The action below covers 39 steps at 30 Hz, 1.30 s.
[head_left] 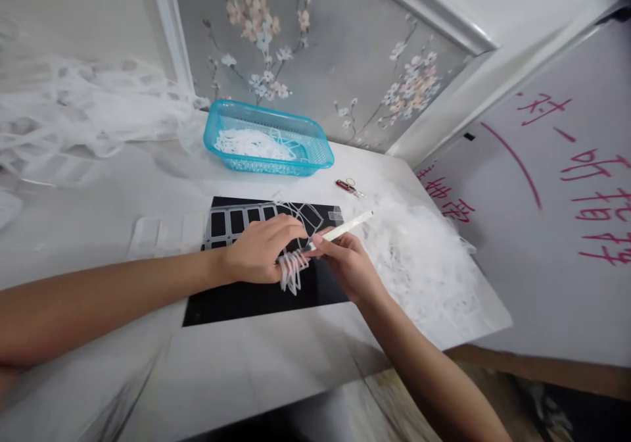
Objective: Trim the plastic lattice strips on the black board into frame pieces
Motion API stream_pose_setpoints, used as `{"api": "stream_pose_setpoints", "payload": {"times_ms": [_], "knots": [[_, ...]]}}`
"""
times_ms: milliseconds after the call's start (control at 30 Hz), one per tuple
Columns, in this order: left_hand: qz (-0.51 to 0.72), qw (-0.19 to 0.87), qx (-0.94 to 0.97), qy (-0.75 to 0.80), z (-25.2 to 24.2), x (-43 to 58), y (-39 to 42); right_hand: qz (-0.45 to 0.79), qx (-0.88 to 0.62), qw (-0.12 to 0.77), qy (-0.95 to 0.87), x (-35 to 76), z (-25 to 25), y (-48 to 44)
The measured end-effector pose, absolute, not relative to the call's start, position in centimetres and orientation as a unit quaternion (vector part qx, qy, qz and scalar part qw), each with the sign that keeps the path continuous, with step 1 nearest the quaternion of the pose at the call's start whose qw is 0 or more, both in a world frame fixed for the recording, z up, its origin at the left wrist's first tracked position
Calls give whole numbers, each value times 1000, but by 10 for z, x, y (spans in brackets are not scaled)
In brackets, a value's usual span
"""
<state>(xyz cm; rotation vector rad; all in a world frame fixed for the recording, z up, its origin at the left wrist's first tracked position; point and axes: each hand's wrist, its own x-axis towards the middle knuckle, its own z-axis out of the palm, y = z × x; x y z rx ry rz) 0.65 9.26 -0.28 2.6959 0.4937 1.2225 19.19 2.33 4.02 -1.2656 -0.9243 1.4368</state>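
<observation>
My left hand (259,248) is closed around a bunch of thin white plastic frame strips (292,270) above a black mat (256,297). My right hand (345,261) grips a white pen-like craft knife (345,229), its tip touching the strips by my left fingers. A sheet of white frames (246,220) with rectangular cut-outs lies on the mat behind my hands.
A blue plastic basket (315,146) holding white scraps stands at the back of the white table. A heap of white offcuts (419,264) lies to the right, and a larger heap (73,113) at the back left. A small red tool (345,186) lies near the basket. A whiteboard with red writing (566,185) stands at right.
</observation>
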Motion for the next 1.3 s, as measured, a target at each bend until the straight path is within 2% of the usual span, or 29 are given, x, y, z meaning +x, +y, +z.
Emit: {"api": "stream_pose_setpoints", "payload": {"times_ms": [133, 233, 300, 400, 533, 667, 1300], "knots": [[366, 43, 917, 155, 5, 5, 90, 506, -545, 497, -446, 200, 41, 37], [361, -41, 932, 5, 16, 1, 73, 396, -558, 519, -512, 198, 37, 55], [339, -92, 933, -71, 22, 1, 59, 380, -551, 486, -561, 191, 30, 66], [277, -158, 946, 58, 21, 3, 50, 370, -528, 436, -628, 178, 13, 79], [200, -234, 925, 221, 6, 10, 56, 369, -520, 429, -639, 173, -5, 87], [192, -226, 916, 270, -5, 15, 56, 374, -517, 426, -641, 176, -11, 89], [205, -179, 916, 294, -3, 16, 53, 356, -526, 403, -659, 178, -7, 88]]}}
